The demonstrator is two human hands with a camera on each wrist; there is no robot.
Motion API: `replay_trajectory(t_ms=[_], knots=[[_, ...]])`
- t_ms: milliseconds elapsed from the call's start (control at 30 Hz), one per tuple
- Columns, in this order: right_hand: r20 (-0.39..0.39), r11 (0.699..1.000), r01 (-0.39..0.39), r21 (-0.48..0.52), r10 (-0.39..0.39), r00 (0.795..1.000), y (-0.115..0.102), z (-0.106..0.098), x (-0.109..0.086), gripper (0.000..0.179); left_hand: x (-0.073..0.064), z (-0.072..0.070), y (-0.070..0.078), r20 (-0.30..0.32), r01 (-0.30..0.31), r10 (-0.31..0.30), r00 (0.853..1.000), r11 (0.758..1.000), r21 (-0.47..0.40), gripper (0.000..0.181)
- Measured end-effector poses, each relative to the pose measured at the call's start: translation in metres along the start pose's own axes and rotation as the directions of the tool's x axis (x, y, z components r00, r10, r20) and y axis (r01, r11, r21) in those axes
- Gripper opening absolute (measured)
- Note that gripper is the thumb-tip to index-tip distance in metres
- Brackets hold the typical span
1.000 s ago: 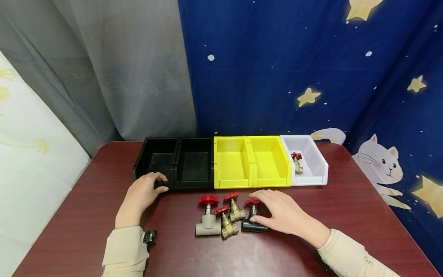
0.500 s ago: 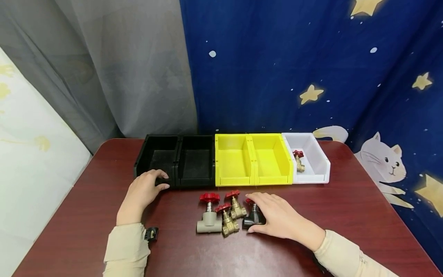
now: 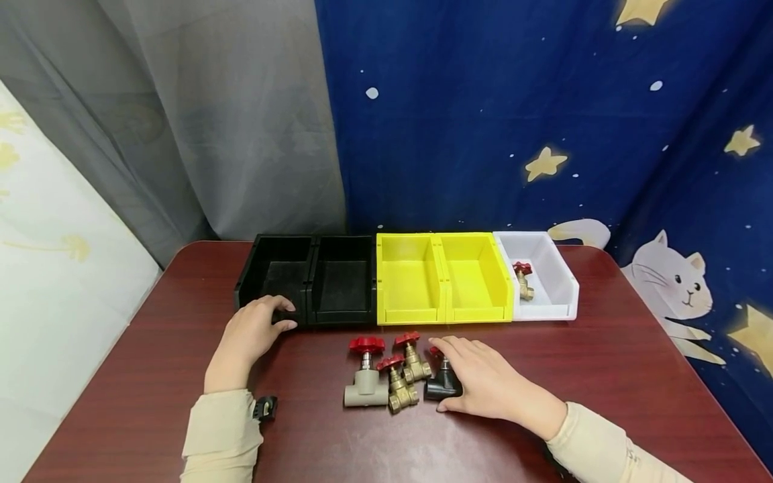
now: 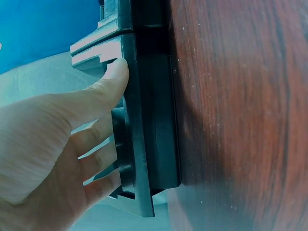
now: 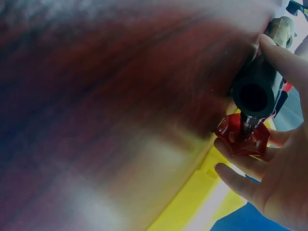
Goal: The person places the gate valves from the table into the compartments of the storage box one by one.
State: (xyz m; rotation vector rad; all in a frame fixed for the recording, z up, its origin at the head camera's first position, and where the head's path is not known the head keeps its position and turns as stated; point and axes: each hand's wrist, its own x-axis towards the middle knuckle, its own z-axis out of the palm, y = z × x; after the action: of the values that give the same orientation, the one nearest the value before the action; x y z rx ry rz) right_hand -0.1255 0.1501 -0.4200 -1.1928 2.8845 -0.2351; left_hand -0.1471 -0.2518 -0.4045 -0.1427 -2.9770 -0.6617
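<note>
My left hand (image 3: 244, 342) holds the front lip of the leftmost black bin (image 3: 266, 248). In the left wrist view its thumb lies along the lip and its other fingers reach over the rim. My right hand (image 3: 486, 382) grips a black plastic valve (image 3: 441, 387) lying on the table, thumb at the pipe body, fingers around the red handwheel (image 5: 243, 137) in the right wrist view. The palm side hides part of this valve in the head view. Just left of it lie two brass gate valves (image 3: 417, 369) with red handwheels and a grey plastic valve (image 3: 366, 386).
A second black bin (image 3: 343, 316), two yellow bins (image 3: 410, 316) and a white bin (image 3: 558, 312) continue the row along the back of the table (image 3: 314, 443). Inside the white bin lies a brass valve (image 3: 525, 285). Curtains (image 3: 435, 121) hang behind.
My right hand has come down around the black valve, its thumb moving to the valve's near side, and the valve has turned slightly. My left hand keeps its place on the bin.
</note>
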Motion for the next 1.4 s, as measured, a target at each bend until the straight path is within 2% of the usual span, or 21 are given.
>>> replay_trajectory(t_ms=[333, 567, 900, 1167, 1400], knots=[[-0.019, 0.999, 0.025, -0.021, -0.025, 1.000, 0.000, -0.001, 0.001, 0.097, 0.001, -0.001, 0.002, -0.007, -0.003, 0.003, 1.000, 1.000, 0.002, 0.023], [-0.053, 1.000, 0.027, 0.016, -0.026, 0.998, -0.001, -0.006, 0.001, 0.094, -0.002, -0.002, 0.001, -0.005, -0.004, 0.004, 1.000, 1.000, 0.005, 0.023], [-0.122, 0.999, 0.053, 0.008, -0.051, 0.991, 0.008, -0.040, 0.002, 0.090, -0.003, 0.000, 0.000, -0.010, -0.009, 0.009, 1.000, 1.000, 0.003, 0.023], [-0.111, 0.996, 0.068, -0.054, -0.074, 0.991, 0.015, -0.066, 0.011, 0.089, -0.003, 0.000, -0.002, -0.021, -0.012, 0.012, 1.000, 1.000, 0.003, 0.022], [-0.109, 0.993, 0.078, -0.094, -0.088, 0.990, 0.023, -0.080, 0.018, 0.087, -0.002, 0.000, 0.001, -0.023, -0.011, 0.011, 1.000, 1.000, 0.005, 0.022]])
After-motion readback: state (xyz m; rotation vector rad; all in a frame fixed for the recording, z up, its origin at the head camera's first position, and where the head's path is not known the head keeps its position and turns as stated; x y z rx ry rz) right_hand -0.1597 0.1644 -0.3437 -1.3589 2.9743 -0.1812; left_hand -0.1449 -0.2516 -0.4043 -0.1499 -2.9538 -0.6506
